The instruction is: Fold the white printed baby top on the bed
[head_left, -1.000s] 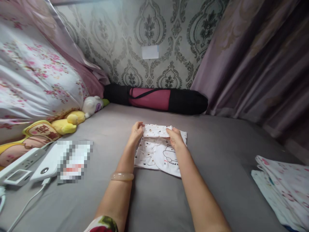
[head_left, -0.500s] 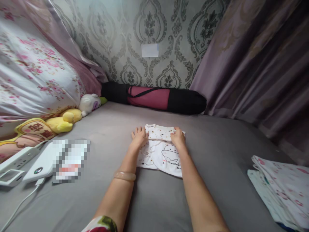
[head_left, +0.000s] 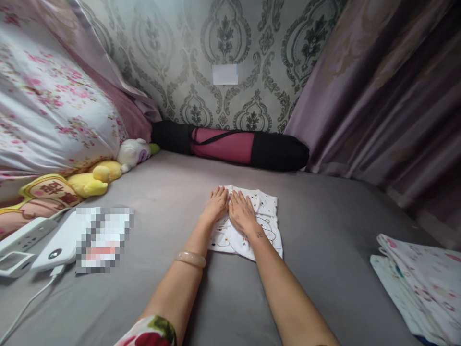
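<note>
Both hands slid in from the garment's far corners to its middle: left hand point(head_left: 216, 204) and right hand point(head_left: 242, 215) now lie side by side, palms down, fingers straight and close together, gripping nothing, pressed flat on the folded white garment point(head_left: 268, 226). Garment is soft dotted fabric with a cartoon print, roughly square, mid-bed on the smooth grey sheet point(head_left: 324, 250). Cylindrical black-and-pink roll bag point(head_left: 234, 146) far by the wall, plush toys point(head_left: 104, 172) left, folded floral cloth stack point(head_left: 421, 283) near right

garment point(head_left: 267, 210) print and cushion point(head_left: 50, 190) characters (both unreadable)
</note>
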The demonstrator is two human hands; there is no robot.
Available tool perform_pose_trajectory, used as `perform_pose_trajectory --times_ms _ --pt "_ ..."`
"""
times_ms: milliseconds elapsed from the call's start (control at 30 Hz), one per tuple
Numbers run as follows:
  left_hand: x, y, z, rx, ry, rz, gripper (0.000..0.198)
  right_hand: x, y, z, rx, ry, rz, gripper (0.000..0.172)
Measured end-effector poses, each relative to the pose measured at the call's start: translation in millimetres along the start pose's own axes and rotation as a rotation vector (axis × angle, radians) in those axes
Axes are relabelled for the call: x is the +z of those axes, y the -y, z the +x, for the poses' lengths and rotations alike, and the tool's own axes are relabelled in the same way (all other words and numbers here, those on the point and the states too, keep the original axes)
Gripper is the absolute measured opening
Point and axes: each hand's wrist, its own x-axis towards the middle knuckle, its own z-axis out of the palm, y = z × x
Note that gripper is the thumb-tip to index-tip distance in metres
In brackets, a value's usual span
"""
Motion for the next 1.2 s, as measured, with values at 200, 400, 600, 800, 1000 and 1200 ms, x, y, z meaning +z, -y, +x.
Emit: perform_pose_trajectory --times_ms 200,400,600,800,1000,1200 --pt "5.5 1 1 -0.092 -0.016 0.075 0.053 3 -4 -1 0.064 0.020 0.003 0.054" --pt "-2.0 0 -4 -0.097 0.026 0.044 0.055 5 -15 -1 0.222 -0.035 -0.067 0.057" --pt "-18.4 2 -12 -0.039 0.084 0.039 0.045 -4 -19 -1 0.309 -0.010 -0.085 0.061" --pt "-24.5 3 -15 -0.040 0.182 0.009 0.038 0 -26 -3 0.365 -0.011 -0.083 0.062" --pt "-35.1 7 -14 -0.031 0.150 -0.077 0.041 -3 -30 -1 0.352 0.038 -0.040 0.062" --pt "-48.7 23 -13 -0.047 0.044 -0.187 0.042 -27 -41 -2 0.433 0.086 -0.045 0.062"
